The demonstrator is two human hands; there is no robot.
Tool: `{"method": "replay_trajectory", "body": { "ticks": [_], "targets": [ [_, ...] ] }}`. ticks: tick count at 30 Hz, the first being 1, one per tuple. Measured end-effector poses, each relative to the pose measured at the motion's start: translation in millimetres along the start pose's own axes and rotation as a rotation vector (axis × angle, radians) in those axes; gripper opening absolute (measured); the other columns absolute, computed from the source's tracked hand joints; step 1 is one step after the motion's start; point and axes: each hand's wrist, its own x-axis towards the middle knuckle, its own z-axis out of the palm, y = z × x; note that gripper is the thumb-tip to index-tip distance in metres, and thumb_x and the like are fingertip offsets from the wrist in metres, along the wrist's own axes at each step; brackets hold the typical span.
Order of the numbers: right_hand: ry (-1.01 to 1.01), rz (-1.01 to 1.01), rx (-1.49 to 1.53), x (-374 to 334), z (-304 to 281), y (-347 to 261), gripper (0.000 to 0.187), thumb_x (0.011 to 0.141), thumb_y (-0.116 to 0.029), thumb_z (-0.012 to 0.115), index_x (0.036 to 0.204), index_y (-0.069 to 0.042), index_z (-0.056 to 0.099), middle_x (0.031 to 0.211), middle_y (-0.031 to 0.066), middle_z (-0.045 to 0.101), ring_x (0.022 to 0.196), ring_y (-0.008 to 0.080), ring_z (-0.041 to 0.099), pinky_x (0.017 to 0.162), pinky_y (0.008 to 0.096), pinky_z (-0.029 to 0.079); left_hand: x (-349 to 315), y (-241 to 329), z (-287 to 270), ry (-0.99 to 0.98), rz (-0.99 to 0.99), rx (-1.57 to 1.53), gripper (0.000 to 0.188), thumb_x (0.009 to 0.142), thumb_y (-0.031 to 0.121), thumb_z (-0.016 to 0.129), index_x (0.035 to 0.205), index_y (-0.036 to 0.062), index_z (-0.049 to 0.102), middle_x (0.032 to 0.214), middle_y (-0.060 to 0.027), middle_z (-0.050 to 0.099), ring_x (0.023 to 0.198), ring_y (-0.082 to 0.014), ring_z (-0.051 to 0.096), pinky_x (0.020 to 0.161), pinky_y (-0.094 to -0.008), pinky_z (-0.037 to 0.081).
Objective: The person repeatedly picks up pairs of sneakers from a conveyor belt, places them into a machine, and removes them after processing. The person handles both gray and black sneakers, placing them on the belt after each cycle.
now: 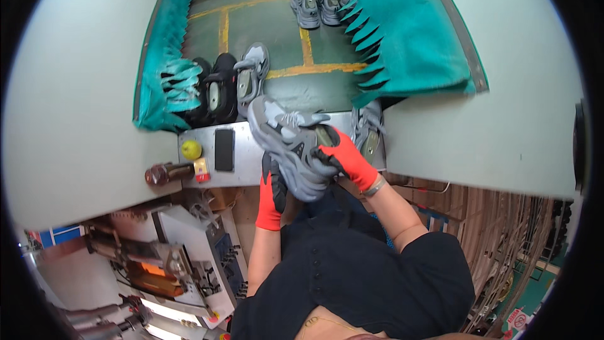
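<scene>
A grey chunky sneaker [286,141] with a green shoe last inside hangs tilted above the metal ledge, toe pointing up and left. My right hand [346,160], in a red glove with black fingers, is closed on its heel and collar. From below, my left hand [272,195], gloved the same way, holds it at the sole; part of its fingers is hidden. Close beyond the toe stands another grey sneaker [250,79] on the green belt, beside a black shoe [221,91]. One more grey sneaker [368,132] sits at the ledge's right, partly covered by my right hand.
Teal fringed curtains [415,31] flank the green belt [267,31] with its yellow lines. Farther off stands a pair of grey sneakers [307,9]. On the metal ledge [245,164] lie a phone [224,150], a yellow-green fruit [191,149] and a dark bottle [165,174]. A machine [189,245] stands lower left.
</scene>
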Motion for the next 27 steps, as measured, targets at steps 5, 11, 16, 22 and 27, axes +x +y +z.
{"method": "replay_trajectory", "body": {
  "ticks": [5,11,16,22,27],
  "targets": [
    [0.217,0.063,-0.308,154.8,-65.7,21.7,0.078,0.080,-0.031,0.080,0.150,-0.010,0.052,0.120,0.0216,0.071,0.110,0.0375,0.069,0.096,0.0415,0.053,87.7,22.6,42.0,0.028,-0.126,-0.077,0.069,0.112,0.039,0.051,0.166,0.0071,0.022,0.164,-0.0254,0.036,0.146,-0.0380,0.046,0.118,-0.0496,0.041],
    [0.348,0.123,-0.651,285.6,-97.9,107.1,0.084,0.082,-0.033,0.079,0.154,-0.008,0.044,0.142,0.0226,0.060,0.126,0.0408,0.061,0.102,0.0481,0.051,130.4,13.5,36.8,0.075,-0.336,-0.017,0.072,0.109,0.042,0.056,0.165,0.0061,0.026,0.161,-0.0242,0.040,0.142,-0.0358,0.051,0.116,-0.0483,0.044],
    [-0.075,0.157,-0.605,312.5,-140.2,96.1,0.070,0.087,-0.038,0.076,0.143,-0.002,0.054,0.143,0.0245,0.059,0.130,0.0433,0.058,0.109,0.0484,0.047,170.5,12.2,26.6,0.088,-0.455,0.013,0.072,0.109,0.042,0.058,0.163,0.0053,0.030,0.157,-0.0234,0.045,0.140,-0.0355,0.052,0.116,-0.0478,0.045],
    [0.558,0.308,-1.108,333.7,-369.7,-20.3,0.060,0.093,-0.031,0.071,0.141,0.003,0.057,0.145,0.0251,0.060,0.132,0.0422,0.058,0.113,0.0465,0.044,245.8,15.3,17.1,-0.090,-0.501,0.099,0.073,0.106,0.040,0.063,0.162,0.0028,0.034,0.155,-0.0231,0.049,0.139,-0.0328,0.054,0.116,-0.0453,0.044],
    [1.164,0.257,-1.087,312.3,-361.8,-66.6,0.061,0.097,-0.031,0.070,0.144,0.005,0.055,0.146,0.0251,0.060,0.135,0.0400,0.056,0.116,0.0454,0.041,289.4,32.0,-7.1,-0.073,-0.322,0.211,0.059,0.106,0.017,0.061,0.158,-0.0019,0.041,0.147,-0.0184,0.059,0.136,-0.0243,0.057,0.112,-0.0331,0.042]
  ]
}}
